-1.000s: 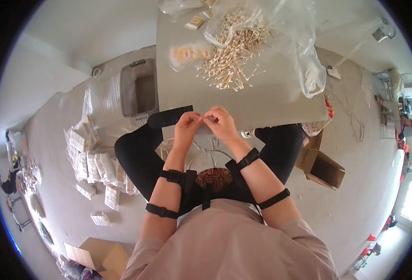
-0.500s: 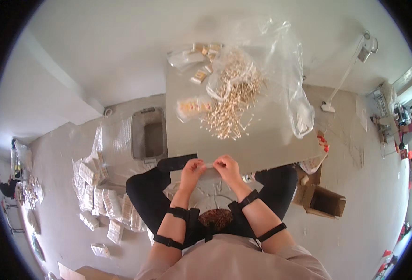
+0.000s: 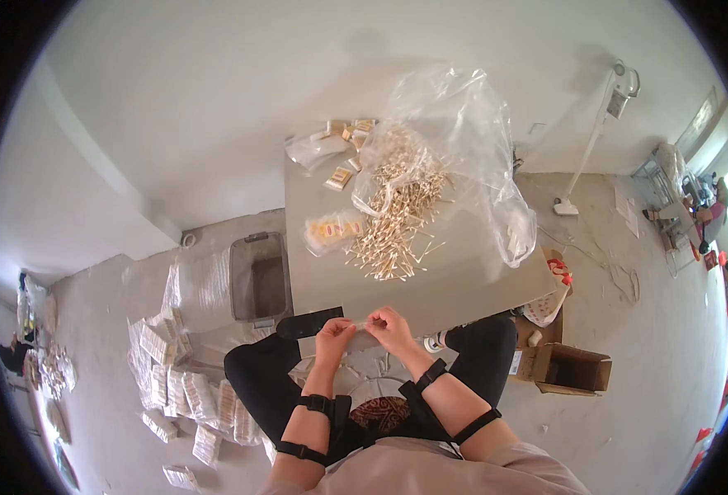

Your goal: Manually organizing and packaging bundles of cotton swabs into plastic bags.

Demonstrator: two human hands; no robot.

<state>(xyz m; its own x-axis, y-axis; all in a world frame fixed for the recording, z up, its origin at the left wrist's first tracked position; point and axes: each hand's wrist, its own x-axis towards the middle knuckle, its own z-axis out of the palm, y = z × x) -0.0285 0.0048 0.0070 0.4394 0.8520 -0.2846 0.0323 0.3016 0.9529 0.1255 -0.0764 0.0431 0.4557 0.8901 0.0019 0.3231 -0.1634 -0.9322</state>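
The scene was viewed from one head-worn fisheye camera, aimed steeply down from above and behind the hands; the table [image 3: 463,280] beyond them was seen from fairly far.

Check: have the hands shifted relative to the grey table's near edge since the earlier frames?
No. The left hand and right hand sit together at the near edge of the grey table, as before; only the head camera's framing changed.

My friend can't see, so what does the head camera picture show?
Both hands, left hand and right hand, pinch a small clear packet at the table edge. Behind lie a pile of thin sticks and a clear plastic bag.
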